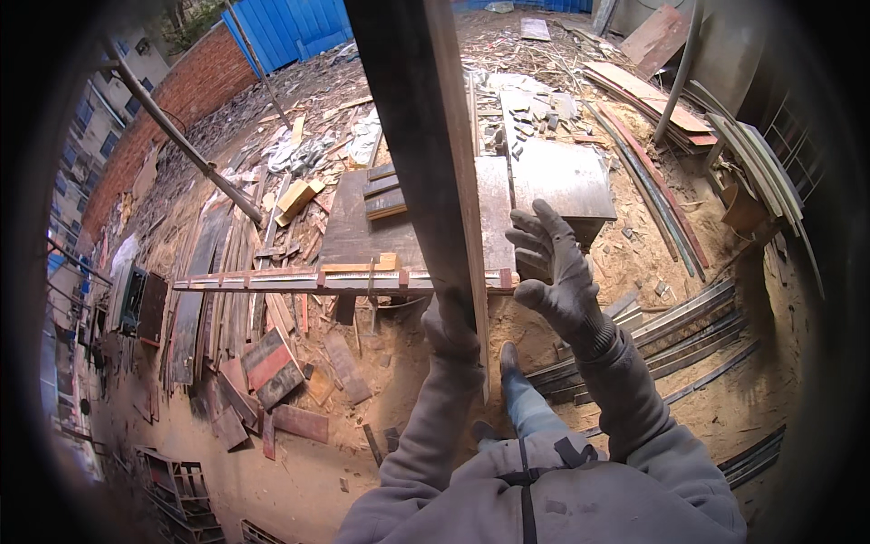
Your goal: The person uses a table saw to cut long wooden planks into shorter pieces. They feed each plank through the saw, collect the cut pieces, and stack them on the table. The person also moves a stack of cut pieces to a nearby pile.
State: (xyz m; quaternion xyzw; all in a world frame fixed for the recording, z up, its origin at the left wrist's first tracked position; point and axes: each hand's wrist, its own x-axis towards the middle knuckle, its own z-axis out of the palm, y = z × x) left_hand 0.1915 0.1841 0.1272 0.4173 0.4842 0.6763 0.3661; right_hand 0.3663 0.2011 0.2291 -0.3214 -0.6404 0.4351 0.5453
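Observation:
A long, dark-faced wooden board (419,118) with a pale edge stands up in front of me, running from near my legs past the top of the view. My gloved left hand (450,325) grips its lower part; the fingers are mostly hidden behind it. To the right of the board, my gloved right hand (557,267) is raised with its fingers apart and nothing in it. Beyond both hands is a low worktable (349,222), with a long strip marked like a ruler (245,278) along its near edge. Small wood blocks (385,198) are stacked on the tabletop.
Long boards (675,331) are piled by my right leg. Offcuts (276,367) lie on the ground to the left, near stacked planks (199,272). A slanting pole (172,136) rises at the left, another pole (681,72) at the right. Scrap wood covers the ground beyond the table.

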